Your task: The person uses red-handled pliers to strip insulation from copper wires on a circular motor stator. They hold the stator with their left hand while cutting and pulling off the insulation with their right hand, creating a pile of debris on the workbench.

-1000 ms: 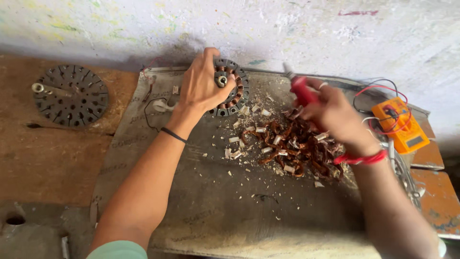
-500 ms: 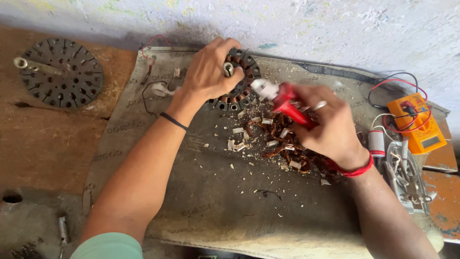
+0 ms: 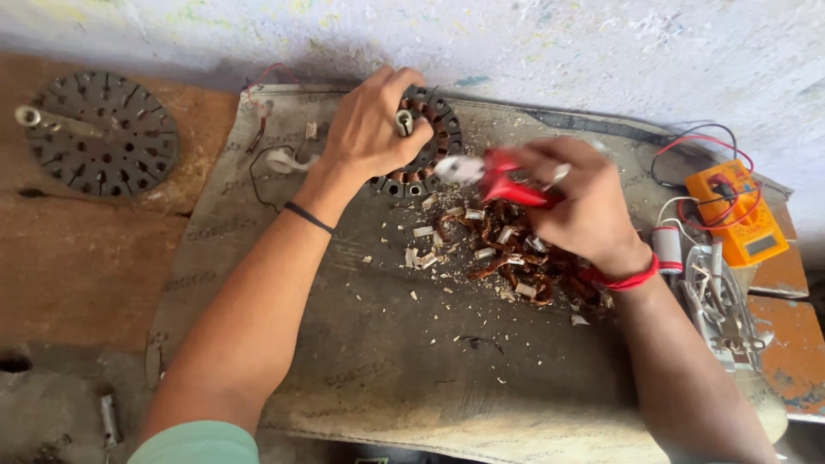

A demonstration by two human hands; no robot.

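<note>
Gripping: your left hand (image 3: 371, 129) clasped the motor core (image 3: 423, 142), likely heavy and rigid; best held by its rim.
Tool: your right hand (image 3: 574, 202) closed around red-handled pliers (image 3: 485, 174).

Tabletop (image 3: 86, 266): worn brown surface against a pale wall.
Mat (image 3: 387, 361): grey-brown sheet spread over the tabletop's middle.
On the mat: stator ring (image 3: 430, 146), pile of copper wire (image 3: 516, 253), scattered pale scraps (image 3: 423, 256).
Far left: round slotted metal disc (image 3: 99, 133).
Far right: orange meter (image 3: 735, 210) with leads.
</note>
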